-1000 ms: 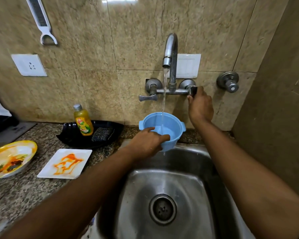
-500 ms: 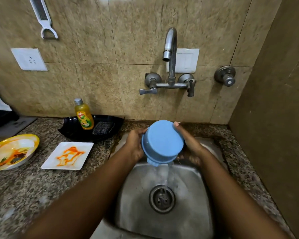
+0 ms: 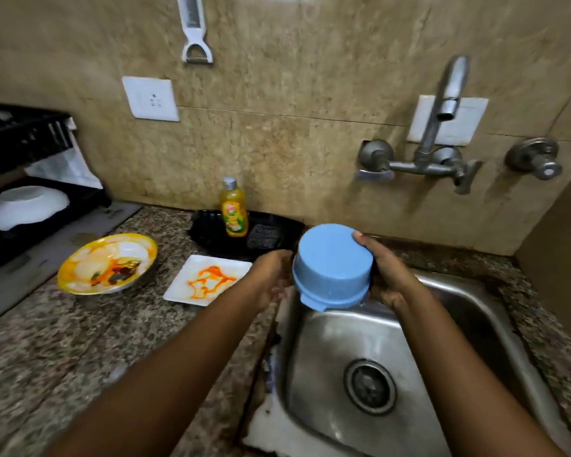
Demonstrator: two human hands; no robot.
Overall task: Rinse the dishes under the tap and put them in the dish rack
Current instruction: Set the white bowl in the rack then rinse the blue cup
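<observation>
A blue plastic bowl [image 3: 332, 265] is held upside down over the left rear corner of the steel sink [image 3: 442, 324]. My left hand [image 3: 271, 278] grips its left side and my right hand [image 3: 388, 272] grips its right side, thumb on the base. The tap [image 3: 445, 107] above the sink runs no water. A black dish rack [image 3: 20, 179] stands at the far left with a white bowl [image 3: 25, 207] upturned in it. On the granite counter lie a yellow plate [image 3: 108, 263] and a white square plate [image 3: 208, 280], both smeared with orange sauce.
A dish soap bottle [image 3: 234, 212] and a scrubber [image 3: 264, 237] sit in a black tray [image 3: 205, 225] against the wall. A grey mat [image 3: 63, 245] lies under the rack. A peeler [image 3: 195, 28] hangs on the wall. A side wall stands right of the sink.
The tap was shut off and the bowl was tipped over, emptying water into the sink. Both hands now hold it drained, and my view has swung left, revealing the rack.
</observation>
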